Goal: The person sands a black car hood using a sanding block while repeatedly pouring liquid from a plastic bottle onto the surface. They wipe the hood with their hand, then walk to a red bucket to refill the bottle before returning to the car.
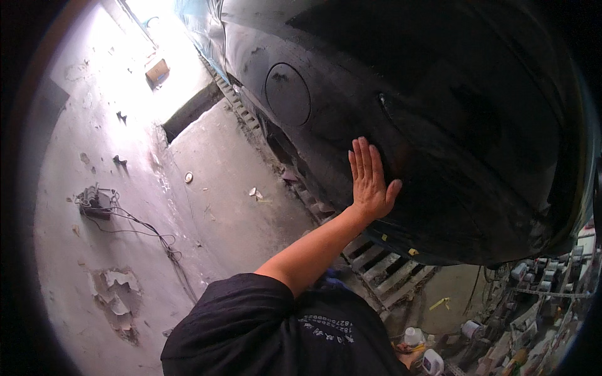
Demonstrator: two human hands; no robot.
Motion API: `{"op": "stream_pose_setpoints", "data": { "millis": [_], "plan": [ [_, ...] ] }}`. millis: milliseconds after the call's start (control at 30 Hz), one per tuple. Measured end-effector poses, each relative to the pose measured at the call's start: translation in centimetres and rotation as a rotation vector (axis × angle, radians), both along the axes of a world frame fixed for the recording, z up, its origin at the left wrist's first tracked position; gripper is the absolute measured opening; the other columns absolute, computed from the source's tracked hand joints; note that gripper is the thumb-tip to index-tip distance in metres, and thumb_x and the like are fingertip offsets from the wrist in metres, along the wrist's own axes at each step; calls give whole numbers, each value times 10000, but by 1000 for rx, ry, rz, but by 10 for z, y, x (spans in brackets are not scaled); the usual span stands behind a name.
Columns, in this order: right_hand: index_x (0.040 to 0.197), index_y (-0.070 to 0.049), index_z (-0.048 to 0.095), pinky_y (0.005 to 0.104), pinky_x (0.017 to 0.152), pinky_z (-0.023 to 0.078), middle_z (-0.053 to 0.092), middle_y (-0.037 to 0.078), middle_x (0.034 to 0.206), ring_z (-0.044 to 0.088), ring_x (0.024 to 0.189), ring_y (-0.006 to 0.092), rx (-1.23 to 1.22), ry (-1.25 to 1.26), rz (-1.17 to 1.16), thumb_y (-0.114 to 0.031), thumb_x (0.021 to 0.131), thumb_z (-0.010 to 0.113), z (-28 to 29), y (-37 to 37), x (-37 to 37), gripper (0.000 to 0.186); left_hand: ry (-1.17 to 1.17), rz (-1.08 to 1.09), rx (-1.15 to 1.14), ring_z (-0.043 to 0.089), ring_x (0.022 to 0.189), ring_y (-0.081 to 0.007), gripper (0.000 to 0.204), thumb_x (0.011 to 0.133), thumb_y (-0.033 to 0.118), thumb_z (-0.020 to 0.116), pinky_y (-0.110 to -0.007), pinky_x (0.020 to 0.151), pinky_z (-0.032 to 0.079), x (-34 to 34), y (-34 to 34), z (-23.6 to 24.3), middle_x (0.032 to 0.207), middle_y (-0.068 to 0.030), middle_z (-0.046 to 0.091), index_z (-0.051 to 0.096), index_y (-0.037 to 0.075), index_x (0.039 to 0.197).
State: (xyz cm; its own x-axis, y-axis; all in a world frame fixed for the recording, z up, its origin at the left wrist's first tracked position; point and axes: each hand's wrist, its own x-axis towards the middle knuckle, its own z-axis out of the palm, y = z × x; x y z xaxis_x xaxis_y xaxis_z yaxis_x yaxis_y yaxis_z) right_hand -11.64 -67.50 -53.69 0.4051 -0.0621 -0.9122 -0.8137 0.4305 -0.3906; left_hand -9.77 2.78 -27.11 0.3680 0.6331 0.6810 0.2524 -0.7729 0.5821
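Matte-black curved car panel (pixel 351 81) | left hand (pixel 373 185) spread flat against it | right hand's (pixel 411 357) grip: I can't tell | dark smudges (pixel 281 78) show, seemingly unfinished

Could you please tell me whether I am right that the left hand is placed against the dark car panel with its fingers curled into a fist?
Not quite: the left hand is against the dark car panel, but its fingers are stretched out, as the head view shows.
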Motion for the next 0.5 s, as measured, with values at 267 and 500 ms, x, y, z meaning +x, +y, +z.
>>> {"op": "stream_pose_setpoints", "data": {
  "millis": [267,500],
  "plan": [
    [1064,-147,481,323,424,314,433,16,634,369,465,166,-155,-151,-87,-741,870,471,42,49,-26,625,-99,168,-123,-35,1503,-406,792,1009,492,318,-534,1185,-20,-9,76,38,1618,-255,-2,41,-15,1552],
    [896,-168,450,296,437,300,403,-13,591,352,473,143,-239,-311,-153,-668,919,487,101,60,-53,502,-81,250,-201,3,1506,-393,778,1025,503,291,-499,1193,1,-31,95,8,1620,-242,27,52,-22,1548]
  ]
}}
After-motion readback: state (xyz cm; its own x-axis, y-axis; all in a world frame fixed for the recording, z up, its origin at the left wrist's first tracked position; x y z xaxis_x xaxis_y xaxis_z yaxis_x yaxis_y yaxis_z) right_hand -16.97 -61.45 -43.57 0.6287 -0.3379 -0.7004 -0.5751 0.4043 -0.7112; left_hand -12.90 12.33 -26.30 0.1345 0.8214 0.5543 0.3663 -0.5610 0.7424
